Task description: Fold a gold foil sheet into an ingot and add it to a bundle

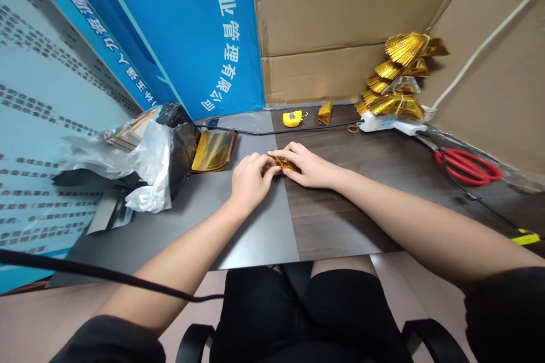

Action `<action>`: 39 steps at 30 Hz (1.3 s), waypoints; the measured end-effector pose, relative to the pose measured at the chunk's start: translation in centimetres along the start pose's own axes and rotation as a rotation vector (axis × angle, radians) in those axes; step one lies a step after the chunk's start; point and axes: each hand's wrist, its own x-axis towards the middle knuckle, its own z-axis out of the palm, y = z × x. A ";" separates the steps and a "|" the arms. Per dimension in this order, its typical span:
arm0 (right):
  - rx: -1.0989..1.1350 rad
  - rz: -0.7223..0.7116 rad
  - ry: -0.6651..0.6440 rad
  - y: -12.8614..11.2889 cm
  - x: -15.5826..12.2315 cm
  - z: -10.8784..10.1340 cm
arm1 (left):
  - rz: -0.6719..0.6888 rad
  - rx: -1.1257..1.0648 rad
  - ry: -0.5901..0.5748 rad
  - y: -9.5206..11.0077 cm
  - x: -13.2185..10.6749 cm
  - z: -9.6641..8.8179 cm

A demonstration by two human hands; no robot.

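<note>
A small piece of folded gold foil paper [286, 165] lies low over the middle of the table, mostly covered by my fingers. My left hand [251, 177] pinches its left end between thumb and fingers. From the other side, my right hand [309, 165] has its fingers curled over the same piece. A flat stack of gold foil sheets [213, 150] rests just left of my left hand. Beyond my right hand stands a single folded gold piece [325, 112], with a rubber band [353, 129] to its right.
Bundled gold fans [395, 79] are piled on a white power strip [385, 122] at the back right. Red-handled scissors [468, 167] lie at right. A yellow tape measure [292, 118] sits near a black cable. Plastic bags [155, 159] crowd the left side.
</note>
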 end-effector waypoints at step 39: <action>-0.136 0.006 -0.075 -0.1 -0.2 1.1 | 0.118 -0.109 0.053 -1.4 0.2 1.3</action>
